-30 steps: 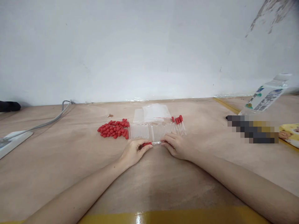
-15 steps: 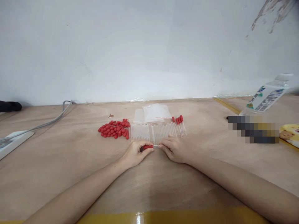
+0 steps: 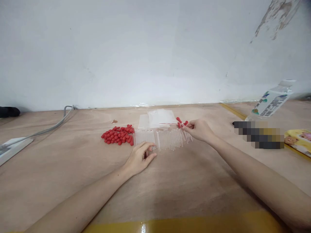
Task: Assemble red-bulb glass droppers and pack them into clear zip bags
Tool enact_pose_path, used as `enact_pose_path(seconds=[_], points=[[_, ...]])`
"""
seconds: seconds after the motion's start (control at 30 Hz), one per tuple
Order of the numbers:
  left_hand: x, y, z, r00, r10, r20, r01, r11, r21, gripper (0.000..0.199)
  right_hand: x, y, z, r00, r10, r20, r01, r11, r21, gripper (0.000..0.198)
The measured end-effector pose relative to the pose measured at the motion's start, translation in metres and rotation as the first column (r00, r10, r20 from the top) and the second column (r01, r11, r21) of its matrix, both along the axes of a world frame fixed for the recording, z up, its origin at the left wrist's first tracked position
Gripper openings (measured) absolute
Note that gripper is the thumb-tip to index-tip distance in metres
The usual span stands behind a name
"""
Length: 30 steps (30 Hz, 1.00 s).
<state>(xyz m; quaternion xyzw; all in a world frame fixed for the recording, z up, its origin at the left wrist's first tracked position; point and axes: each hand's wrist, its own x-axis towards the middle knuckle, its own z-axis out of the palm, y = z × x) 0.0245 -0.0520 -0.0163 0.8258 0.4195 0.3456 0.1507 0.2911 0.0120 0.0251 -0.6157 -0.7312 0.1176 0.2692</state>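
My right hand pinches a dropper, a clear tube with a red rubber bulb on its end. It is held above several other red-capped droppers at the right end of the row. My left hand rests on the table with thumb and fingers apart and nothing between them. Just beyond it lies a row of clear tubes, side by side. A heap of loose red rubber bulbs sits left of the tubes.
Clear plastic bags lie behind the tubes. To the right are a tilted bottle, a blurred-out dark object and a yellow packet. A grey cable runs to a white block at left. A wall rises behind.
My right hand has moved right and away from me, carrying the dropper to the other finished-looking ones. The left hand has let go of the red bulb and opened.
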Motion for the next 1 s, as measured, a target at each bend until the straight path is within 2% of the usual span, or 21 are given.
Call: enact_pose_path(seconds=[0.07,0.17,0.3,0.47,0.6,0.8,1.0], points=[[0.000,-0.001,0.000,0.997,-0.042,-0.063,0.042,0.999,-0.004,0.021,0.004,0.010,-0.001,0.989,-0.143,0.028,0.144,0.988,-0.056,0.031],[0.001,-0.001,-0.001,0.994,-0.047,-0.100,0.044,0.999,-0.026,0.020,0.001,0.015,-0.008,0.974,-0.216,0.072,0.222,0.971,-0.090,0.037],[0.001,0.000,-0.002,0.994,-0.046,-0.104,0.041,0.998,-0.042,0.020,-0.004,0.013,-0.016,0.974,-0.204,0.101,0.214,0.973,-0.092,0.037],[0.002,0.000,0.000,0.993,-0.050,-0.110,0.045,0.998,-0.046,0.020,-0.003,0.009,-0.014,0.966,-0.213,0.146,0.227,0.970,-0.091,0.035],[0.003,0.000,0.001,0.991,-0.052,-0.121,0.046,0.998,-0.053,0.019,-0.008,0.001,-0.012,0.977,-0.145,0.156,0.157,0.986,-0.063,0.028],[0.002,0.000,0.002,0.989,-0.049,-0.141,0.042,0.998,-0.057,0.020,-0.016,-0.004,-0.015,0.969,-0.030,0.246,0.073,0.983,-0.168,0.025],[0.002,0.001,0.001,0.988,-0.056,-0.144,0.049,0.997,-0.052,0.019,-0.020,-0.001,-0.013,0.966,-0.068,0.249,0.143,0.944,-0.297,0.025]])
